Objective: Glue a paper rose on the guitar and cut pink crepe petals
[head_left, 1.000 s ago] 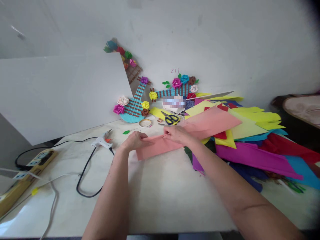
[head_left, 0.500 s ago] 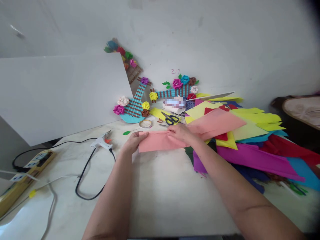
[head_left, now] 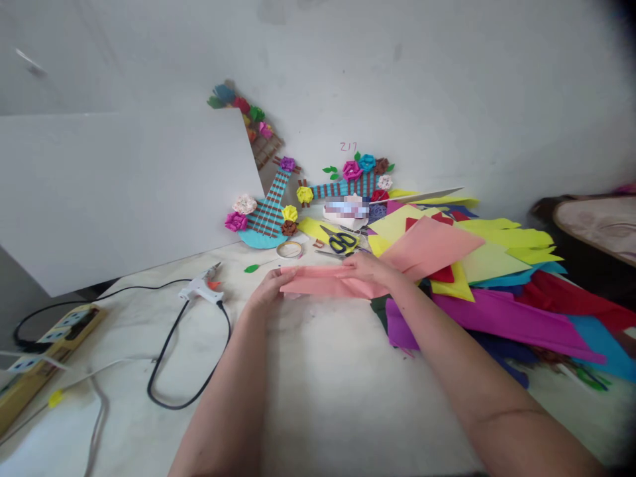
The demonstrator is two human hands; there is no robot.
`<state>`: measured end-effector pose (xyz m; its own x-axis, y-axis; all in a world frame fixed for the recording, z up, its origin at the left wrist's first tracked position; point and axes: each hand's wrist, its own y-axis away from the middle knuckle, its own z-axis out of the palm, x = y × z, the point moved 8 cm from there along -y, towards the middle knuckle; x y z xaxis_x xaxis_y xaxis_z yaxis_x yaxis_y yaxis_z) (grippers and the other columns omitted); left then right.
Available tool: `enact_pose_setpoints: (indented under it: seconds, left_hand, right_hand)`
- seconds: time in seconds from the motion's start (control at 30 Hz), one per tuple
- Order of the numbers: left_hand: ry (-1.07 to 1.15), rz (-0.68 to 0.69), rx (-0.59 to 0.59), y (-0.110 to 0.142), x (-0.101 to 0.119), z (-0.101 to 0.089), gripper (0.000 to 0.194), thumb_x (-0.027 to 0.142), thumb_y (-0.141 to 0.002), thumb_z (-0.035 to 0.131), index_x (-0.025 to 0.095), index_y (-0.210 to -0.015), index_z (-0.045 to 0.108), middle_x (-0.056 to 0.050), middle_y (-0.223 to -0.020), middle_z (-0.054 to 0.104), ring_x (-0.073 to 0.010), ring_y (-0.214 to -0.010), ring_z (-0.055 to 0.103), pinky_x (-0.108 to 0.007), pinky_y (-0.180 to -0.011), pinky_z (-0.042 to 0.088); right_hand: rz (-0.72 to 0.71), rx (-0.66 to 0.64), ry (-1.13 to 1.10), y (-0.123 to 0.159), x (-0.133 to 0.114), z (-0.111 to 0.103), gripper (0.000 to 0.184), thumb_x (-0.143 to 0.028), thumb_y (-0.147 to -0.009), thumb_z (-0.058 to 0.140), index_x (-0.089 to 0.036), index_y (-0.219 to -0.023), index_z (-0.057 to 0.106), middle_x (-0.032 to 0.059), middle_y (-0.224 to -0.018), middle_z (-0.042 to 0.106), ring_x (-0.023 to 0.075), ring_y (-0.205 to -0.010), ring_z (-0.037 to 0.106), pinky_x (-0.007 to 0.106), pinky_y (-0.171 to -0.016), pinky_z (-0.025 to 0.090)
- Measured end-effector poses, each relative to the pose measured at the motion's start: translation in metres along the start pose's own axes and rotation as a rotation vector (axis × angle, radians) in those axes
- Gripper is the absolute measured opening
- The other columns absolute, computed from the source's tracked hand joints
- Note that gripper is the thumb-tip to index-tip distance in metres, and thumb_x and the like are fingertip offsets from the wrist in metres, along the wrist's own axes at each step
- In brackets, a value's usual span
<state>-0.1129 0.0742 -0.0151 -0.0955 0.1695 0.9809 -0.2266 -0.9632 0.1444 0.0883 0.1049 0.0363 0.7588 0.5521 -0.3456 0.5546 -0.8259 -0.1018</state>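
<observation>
A salmon-pink sheet (head_left: 322, 281), paper or thin fabric, is stretched between my hands over the table, with a fold along its far edge. My left hand (head_left: 268, 287) pinches its left end, thumb on top. Farther right, my right hand (head_left: 370, 270) is closed on the far edge; its fingertips are partly hidden. Beyond my right hand, more salmon-pink material (head_left: 437, 246) lies on the pile. Just past the right hand are dark-handled scissors (head_left: 342, 241). A roll of tape (head_left: 289, 250) and a green leaf cutout (head_left: 252, 268) lie beyond the left hand.
A white glue gun (head_left: 201, 288) with a black cord lies left, near a power strip (head_left: 59, 338). Colourful sheets (head_left: 517, 311) are heaped at right. Flower-decorated guitar shapes (head_left: 271, 215) lean at the back beside a large white board (head_left: 124, 199).
The held part of the salmon-pink sheet looks narrower, its near edge drawn up. Both hands have shifted slightly right and remain on it. The camera view has moved a little.
</observation>
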Motion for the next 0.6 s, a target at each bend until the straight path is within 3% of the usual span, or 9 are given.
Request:
enact_pose_setpoints:
  seconds: [0.17, 0.37, 0.6]
  left_hand:
    - [0.085, -0.035, -0.020, -0.004, -0.006, -0.003, 0.038, 0.034, -0.060, 0.076, 0.010, -0.087, 0.065, -0.007, -0.072, 0.067, -0.0146, -0.062, 0.062, -0.025, -0.061, 0.049]
    - [0.088, 0.016, -0.022, -0.006, -0.004, 0.001, 0.039, 0.036, -0.062, 0.075, 0.009, -0.087, 0.063, -0.007, -0.072, 0.067, -0.0144, -0.059, 0.061, -0.024, -0.055, 0.048]
    - [0.017, 0.043, -0.026, -0.006, 0.000, 0.001, 0.050, 0.027, -0.056, 0.077, 0.013, -0.100, 0.059, -0.006, -0.083, 0.067, -0.0164, -0.062, 0.062, -0.028, -0.054, 0.050]
  right_hand:
    - [-0.012, -0.033, 0.040, -0.007, 0.001, -0.002, 0.044, -0.057, -0.074, 0.051, -0.018, -0.057, 0.041, -0.0058, -0.053, 0.031, 0.0082, -0.051, 0.031, 0.023, -0.050, 0.019]
    - [0.126, -0.142, 0.108, -0.022, 0.018, 0.005, 0.034, -0.052, -0.074, 0.053, -0.019, -0.066, 0.056, -0.0018, -0.061, 0.053, 0.0107, -0.055, 0.045, 0.022, -0.049, 0.025]
    - [0.178, -0.162, 0.240, -0.026, 0.013, 0.011, 0.031, -0.050, -0.074, 0.055, -0.020, -0.079, 0.064, 0.0044, -0.079, 0.065, 0.0160, -0.064, 0.056, 0.023, -0.053, 0.034]
